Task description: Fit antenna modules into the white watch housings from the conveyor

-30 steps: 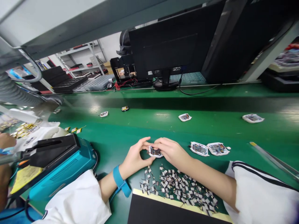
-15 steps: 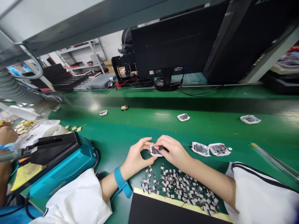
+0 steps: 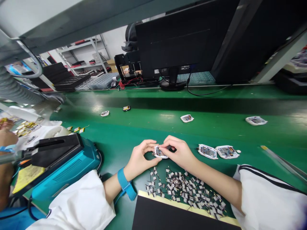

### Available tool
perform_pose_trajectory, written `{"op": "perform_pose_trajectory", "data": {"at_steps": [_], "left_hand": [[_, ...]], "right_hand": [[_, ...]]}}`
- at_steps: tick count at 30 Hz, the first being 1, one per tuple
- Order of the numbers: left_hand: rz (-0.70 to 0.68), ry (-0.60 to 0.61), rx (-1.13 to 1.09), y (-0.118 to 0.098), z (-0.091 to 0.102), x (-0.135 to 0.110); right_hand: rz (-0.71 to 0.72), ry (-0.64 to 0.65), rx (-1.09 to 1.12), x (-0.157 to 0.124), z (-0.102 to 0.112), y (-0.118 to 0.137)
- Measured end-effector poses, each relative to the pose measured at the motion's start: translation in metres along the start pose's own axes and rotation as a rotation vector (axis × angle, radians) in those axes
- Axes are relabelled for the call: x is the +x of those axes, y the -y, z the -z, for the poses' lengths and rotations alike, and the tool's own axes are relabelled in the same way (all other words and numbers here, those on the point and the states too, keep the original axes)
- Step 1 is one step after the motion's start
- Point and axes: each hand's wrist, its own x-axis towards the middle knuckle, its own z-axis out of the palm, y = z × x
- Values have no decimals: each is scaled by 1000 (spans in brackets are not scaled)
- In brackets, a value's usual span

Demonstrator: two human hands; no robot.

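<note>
My left hand (image 3: 141,158) and my right hand (image 3: 178,151) meet over the green mat, both pinching a small white-framed circuit board (image 3: 159,152) between their fingertips. A small dark piece (image 3: 171,148) shows beside my right fingers; its kind is hard to tell. A blue wrist strap (image 3: 124,183) circles my left wrist. Just below my hands lies a loose heap of tiny metal-and-black components (image 3: 184,188). Two similar white-framed boards (image 3: 207,151) (image 3: 227,152) lie to the right of my right hand.
Further white-framed boards (image 3: 187,118) (image 3: 255,120) lie across the green workbench mat (image 3: 144,127). A teal-and-black machine (image 3: 64,166) sits at left, beside a co-worker's hand (image 3: 7,137). A black pad (image 3: 179,214) with a yellow edge lies at the front; a monitor (image 3: 179,41) stands behind.
My right hand has shifted up and left over the board, and the dark piece now shows beside its fingers. The whole view has tilted slightly as my head moved.
</note>
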Motion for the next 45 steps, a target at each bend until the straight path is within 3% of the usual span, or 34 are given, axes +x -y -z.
{"op": "perform_pose_trajectory", "data": {"at_steps": [5, 8, 14, 22, 29, 37, 45], "left_hand": [[57, 33, 49, 5, 1, 2], [132, 37, 23, 7, 2, 4], [189, 19, 22, 6, 2, 7], [160, 47, 65, 4, 4, 7], [129, 83, 101, 7, 9, 9], [128, 82, 107, 4, 9, 8], [128, 58, 108, 5, 8, 8]], "right_hand": [[132, 223, -255, -1, 4, -7], [132, 355, -372, -3, 6, -9], [137, 265, -337, -6, 4, -11], [47, 334, -441, 4, 0, -5], [126, 495, -599, 19, 3, 7], [181, 537, -638, 21, 3, 8], [417, 569, -811, 17, 5, 11]]}}
